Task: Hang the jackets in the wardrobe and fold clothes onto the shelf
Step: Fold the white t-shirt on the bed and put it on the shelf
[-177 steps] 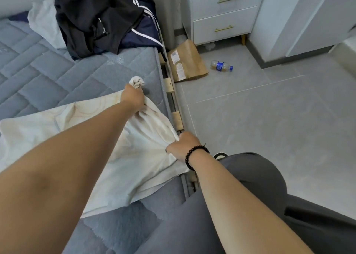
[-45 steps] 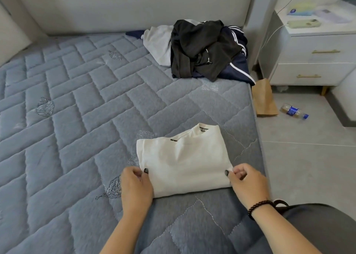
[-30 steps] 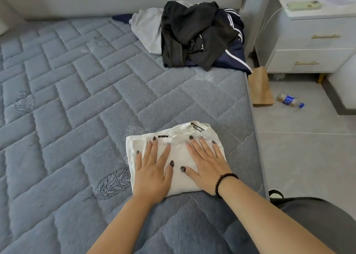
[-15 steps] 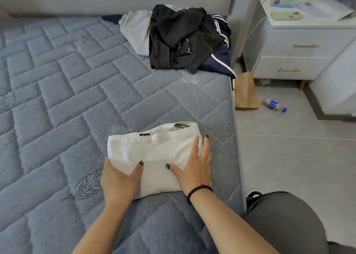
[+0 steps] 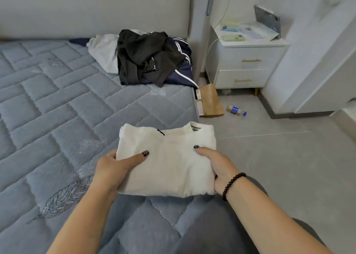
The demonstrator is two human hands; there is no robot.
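I have the folded white shirt (image 5: 167, 161) up off the mattress (image 5: 57, 119), held over the near right edge of the bed, collar end pointing away from me. My left hand (image 5: 113, 169) grips its left side, thumb on top and fingers tucked under out of sight; my right hand (image 5: 217, 167) grips the right side the same way, beaded bracelet (image 5: 232, 185) at the wrist. Both hands are closed on the cloth, one to each side.

It looks light and soft, so I judge it will sag and slide open if I carry it by one edge. Support from below on both sides, as now, should keep the fold square until it reaches the shelf.

At the far end of the bed lies the heap yet to sort: a black jacket (image 5: 146, 59) on top, a navy striped jacket (image 5: 183, 68) under it to the right, a pale garment (image 5: 104, 51) to its left.

Beyond the bed's right edge a brown paper bag (image 5: 211, 101) leans against the frame; I cannot see inside it. A small bottle (image 5: 236, 110) lies on the floor just beside it. The nightstand (image 5: 248, 65) has both drawers closed, with a phone and papers on top.
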